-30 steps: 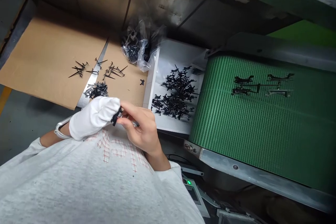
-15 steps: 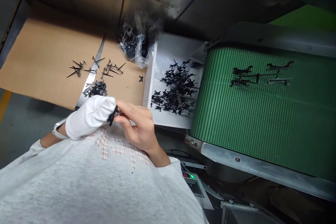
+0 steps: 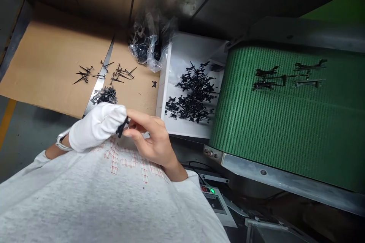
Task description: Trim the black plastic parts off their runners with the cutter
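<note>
My left hand (image 3: 98, 127), in a white glove, is closed around a small black plastic part (image 3: 122, 128) in front of my chest. Only the part's lower end shows; the glove covers the rest. My bare right hand (image 3: 151, 136) meets it from the other side, its thumb at the part's edge and its index finger against the glove tips. Whatever lies deeper between the right fingers is hidden. Just beyond the glove sits a pile of small black parts (image 3: 105, 95).
Thin black pieces (image 3: 121, 73) lie scattered on the cardboard (image 3: 51, 53), near a clear plastic bag (image 3: 151, 49). A white tray (image 3: 182, 131) holds a heap of black parts (image 3: 196, 95). At right, several black parts (image 3: 266, 71) rest on a green conveyor belt (image 3: 273, 133).
My right fingers have spread slightly, with the thumb and index farther apart. The left hand keeps its hold on the black part. The view has shifted slightly.
</note>
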`<state>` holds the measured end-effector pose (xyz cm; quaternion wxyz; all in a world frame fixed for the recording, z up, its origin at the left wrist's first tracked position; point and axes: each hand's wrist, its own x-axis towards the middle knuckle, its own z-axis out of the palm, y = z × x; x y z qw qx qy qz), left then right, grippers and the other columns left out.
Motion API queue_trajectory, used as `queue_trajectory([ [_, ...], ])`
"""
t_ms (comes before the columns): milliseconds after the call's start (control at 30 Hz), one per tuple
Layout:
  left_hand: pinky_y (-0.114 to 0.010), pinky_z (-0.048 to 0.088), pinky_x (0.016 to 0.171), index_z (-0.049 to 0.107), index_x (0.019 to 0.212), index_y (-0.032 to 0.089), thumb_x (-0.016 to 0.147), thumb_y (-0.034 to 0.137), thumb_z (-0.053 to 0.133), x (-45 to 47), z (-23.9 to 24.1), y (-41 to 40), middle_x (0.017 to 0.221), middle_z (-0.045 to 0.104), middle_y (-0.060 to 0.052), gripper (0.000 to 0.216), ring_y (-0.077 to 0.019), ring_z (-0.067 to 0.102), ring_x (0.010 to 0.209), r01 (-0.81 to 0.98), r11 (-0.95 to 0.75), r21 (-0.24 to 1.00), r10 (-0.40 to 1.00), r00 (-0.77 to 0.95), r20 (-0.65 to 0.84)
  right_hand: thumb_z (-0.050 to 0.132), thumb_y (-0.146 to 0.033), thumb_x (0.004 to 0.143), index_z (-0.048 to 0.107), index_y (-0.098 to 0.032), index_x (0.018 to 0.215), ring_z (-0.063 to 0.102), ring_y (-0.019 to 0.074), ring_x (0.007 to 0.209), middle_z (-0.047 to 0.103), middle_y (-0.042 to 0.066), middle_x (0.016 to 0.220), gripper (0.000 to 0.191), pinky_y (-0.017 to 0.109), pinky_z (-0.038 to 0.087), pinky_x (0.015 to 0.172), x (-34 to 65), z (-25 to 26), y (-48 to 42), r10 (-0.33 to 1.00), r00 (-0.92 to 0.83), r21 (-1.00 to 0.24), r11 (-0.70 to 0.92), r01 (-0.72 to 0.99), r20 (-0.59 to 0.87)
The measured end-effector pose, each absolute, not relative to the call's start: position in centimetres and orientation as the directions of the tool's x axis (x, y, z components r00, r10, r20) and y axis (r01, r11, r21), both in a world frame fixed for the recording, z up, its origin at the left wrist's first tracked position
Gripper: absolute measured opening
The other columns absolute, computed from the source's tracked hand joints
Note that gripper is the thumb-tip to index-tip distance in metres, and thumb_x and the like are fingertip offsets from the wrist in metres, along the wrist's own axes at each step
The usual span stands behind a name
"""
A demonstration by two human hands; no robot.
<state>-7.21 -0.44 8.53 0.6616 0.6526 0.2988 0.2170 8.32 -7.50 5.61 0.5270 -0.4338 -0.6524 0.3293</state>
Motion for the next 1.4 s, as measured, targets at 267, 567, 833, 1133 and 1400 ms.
queue_trajectory([
  [267,-0.024,0.043,0.056,0.053,0.068,0.016,0.099,0.061,0.042,-7.1,8.8,-0.5,0.066,0.053,0.001,0.056,-0.0094,0.043,0.060,0.092,0.066,0.994,0.690,0.715,-0.112,0.049,-0.039,0.103,0.063,-0.022,0.131,0.073,0.0133,0.079,0.079,0.004,0.103,0.036,0.026,0.064,0.074,8.0,5.3,-7.7,0.906,-0.063,-0.863,0.419,0.282,0.419],
  [567,-0.024,0.042,0.056,0.049,0.067,0.017,0.094,0.068,0.045,-7.2,8.8,-0.6,0.065,0.050,0.001,0.059,-0.0105,0.044,0.062,0.150,0.093,0.984,0.699,0.695,-0.172,0.049,-0.037,0.103,0.063,-0.021,0.129,0.072,0.0122,0.078,0.078,0.005,0.105,0.033,0.024,0.062,0.073,8.0,5.1,-7.5,0.888,-0.051,-0.865,0.457,0.207,0.457],
  [833,-0.026,0.037,0.048,0.045,0.060,0.019,0.091,0.075,0.042,-6.9,9.4,-0.7,0.056,0.041,0.003,0.065,-0.0100,0.038,0.053,0.221,0.136,0.966,0.704,0.664,-0.251,0.050,-0.060,0.097,0.062,-0.023,0.122,0.050,0.0111,0.055,0.058,-0.002,0.071,0.046,0.026,0.047,0.051,8.0,4.9,-7.5,0.962,-0.042,-0.961,0.272,0.058,0.270],
  [1133,-0.026,0.042,0.056,0.049,0.062,0.020,0.099,0.040,0.038,-6.7,9.5,-0.7,0.063,0.057,-0.001,0.043,-0.0127,0.051,0.060,0.245,0.081,0.966,0.709,0.667,-0.229,0.055,-0.059,0.094,0.050,-0.025,0.115,0.035,0.0086,0.050,0.033,-0.009,0.064,0.040,0.022,0.038,0.046,7.2,3.4,-6.6,0.977,-0.186,-0.951,0.043,-0.307,0.104],
  [1400,-0.027,0.043,0.056,0.046,0.063,0.020,0.098,0.043,0.041,-6.9,9.2,-0.7,0.062,0.054,-0.001,0.043,-0.0136,0.050,0.058,0.277,0.085,0.957,0.713,0.654,-0.252,0.055,-0.059,0.091,0.051,-0.025,0.114,0.037,0.0113,0.054,0.033,-0.008,0.065,0.041,0.026,0.040,0.052,7.2,3.4,-6.7,0.984,-0.152,-0.951,0.039,-0.306,0.089],
])
